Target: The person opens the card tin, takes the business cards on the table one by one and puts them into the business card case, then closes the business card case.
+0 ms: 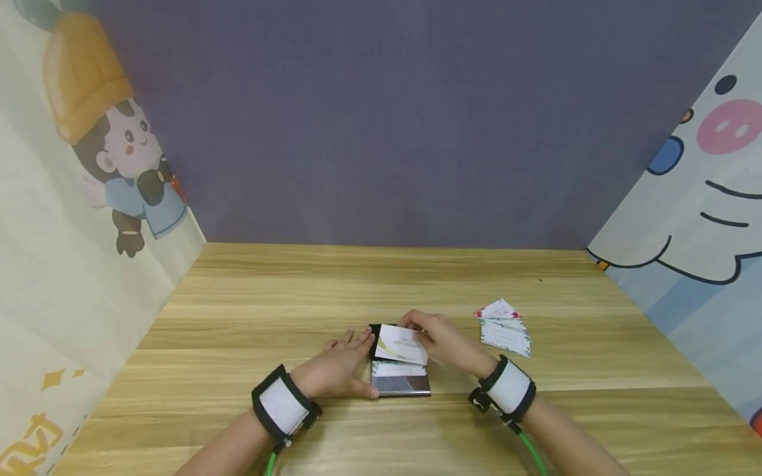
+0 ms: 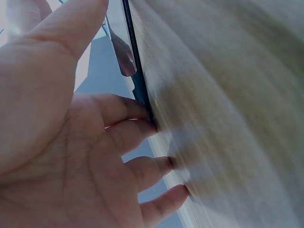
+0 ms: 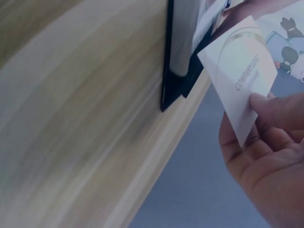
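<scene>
A business card case (image 1: 401, 386) with a shiny metallic front lies opened on the table, its black lid (image 1: 374, 344) folded back on the far side. Floral-edged cards (image 1: 397, 369) show inside it. My right hand (image 1: 443, 340) pinches a white business card (image 1: 401, 344) between thumb and fingers, tilted above the case. In the right wrist view the card (image 3: 244, 71) reads "COMPANY LOGO". My left hand (image 1: 339, 370) rests along the case's left side, fingers fairly straight, thumb at the near left corner and fingertips by the lid. In the left wrist view its fingers (image 2: 130, 135) meet the case edge and table.
Several floral-edged cards (image 1: 505, 334) lie fanned on the wooden table (image 1: 268, 291) to the right of my right hand. A dark grey panel (image 1: 381, 125) stands behind the table, with cartoon-printed sheets on both sides. Green cables (image 1: 532, 453) run from the wrist straps.
</scene>
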A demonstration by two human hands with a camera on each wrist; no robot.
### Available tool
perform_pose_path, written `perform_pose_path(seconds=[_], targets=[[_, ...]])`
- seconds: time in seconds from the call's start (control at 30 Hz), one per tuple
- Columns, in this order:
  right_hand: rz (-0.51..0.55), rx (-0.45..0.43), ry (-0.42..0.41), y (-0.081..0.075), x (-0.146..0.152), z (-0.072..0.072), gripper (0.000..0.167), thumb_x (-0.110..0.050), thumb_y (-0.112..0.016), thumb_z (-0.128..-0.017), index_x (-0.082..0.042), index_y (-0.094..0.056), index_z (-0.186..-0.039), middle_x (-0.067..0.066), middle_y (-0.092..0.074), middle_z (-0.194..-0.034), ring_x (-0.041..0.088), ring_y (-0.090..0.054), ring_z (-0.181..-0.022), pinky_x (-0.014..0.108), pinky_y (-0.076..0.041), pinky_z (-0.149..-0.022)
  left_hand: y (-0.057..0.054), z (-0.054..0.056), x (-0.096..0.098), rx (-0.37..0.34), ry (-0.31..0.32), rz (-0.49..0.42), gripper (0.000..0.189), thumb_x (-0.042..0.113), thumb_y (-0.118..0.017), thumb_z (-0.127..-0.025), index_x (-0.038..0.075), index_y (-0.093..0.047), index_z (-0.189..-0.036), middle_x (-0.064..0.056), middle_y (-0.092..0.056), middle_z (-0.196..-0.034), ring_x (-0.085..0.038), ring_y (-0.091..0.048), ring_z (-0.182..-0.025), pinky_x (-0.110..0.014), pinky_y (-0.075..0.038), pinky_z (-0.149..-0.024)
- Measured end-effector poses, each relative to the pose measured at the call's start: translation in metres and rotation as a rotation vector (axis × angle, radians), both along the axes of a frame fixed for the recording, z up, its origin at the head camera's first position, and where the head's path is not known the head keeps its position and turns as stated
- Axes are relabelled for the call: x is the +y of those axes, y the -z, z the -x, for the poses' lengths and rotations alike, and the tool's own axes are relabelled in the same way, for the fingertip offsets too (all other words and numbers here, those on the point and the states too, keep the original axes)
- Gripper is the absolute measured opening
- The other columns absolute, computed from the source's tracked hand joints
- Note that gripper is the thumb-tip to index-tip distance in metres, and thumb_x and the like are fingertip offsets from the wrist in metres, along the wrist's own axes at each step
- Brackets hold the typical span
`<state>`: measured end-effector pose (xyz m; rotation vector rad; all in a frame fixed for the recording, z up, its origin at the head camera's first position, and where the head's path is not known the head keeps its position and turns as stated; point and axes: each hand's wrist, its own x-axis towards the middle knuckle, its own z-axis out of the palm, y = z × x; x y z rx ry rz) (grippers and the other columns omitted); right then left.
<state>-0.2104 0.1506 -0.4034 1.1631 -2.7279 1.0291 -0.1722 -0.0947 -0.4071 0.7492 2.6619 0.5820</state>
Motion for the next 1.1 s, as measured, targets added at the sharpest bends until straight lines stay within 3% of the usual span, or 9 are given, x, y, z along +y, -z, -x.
perform_pose_path(seconds=[0.47,0.9,1.1], targets=[[-0.023,-0.031,-0.026,0.009,-0.006,-0.004,0.028,0.018,-0.055,-0.093,0.002,-0.066,-0.112,0.015,-0.073,-0.107,0.023,-0.069,-0.096,0.033,-0.059,-0.083,-0.001,0.0,0.0,-0.021,-0.004,-0.006,0.103,0.046,-0.083,-0.084,-0.007,-0.034,-0.157,-0.021,-0.025,-0.168,-0.05,-0.019,-0.154,-0.066,-0.022,-0.122],[-0.139,-0.039,-0.056,0.01,-0.006,-0.012,0.031,0.014,-0.061,-0.092,0.002,-0.066,-0.119,0.018,-0.07,-0.119,0.033,-0.066,-0.113,0.046,-0.057,-0.095,0.001,0.0,-0.002,-0.014,0.008,-0.009,0.101,0.046,-0.082,-0.084,-0.007,-0.034,-0.156,-0.021,-0.026,-0.168,-0.05,-0.02,-0.153,-0.068,-0.023,-0.12],[-0.167,-0.067,-0.066,0.012,-0.003,-0.014,0.033,0.012,-0.064,-0.091,0.003,-0.067,-0.123,0.013,-0.062,-0.115,0.019,-0.06,-0.1,0.034,-0.056,-0.087,0.001,0.0,-0.003,-0.008,0.017,-0.02,0.101,0.046,-0.082,-0.084,-0.008,-0.035,-0.156,-0.022,-0.026,-0.167,-0.052,-0.02,-0.153,-0.069,-0.023,-0.119]])
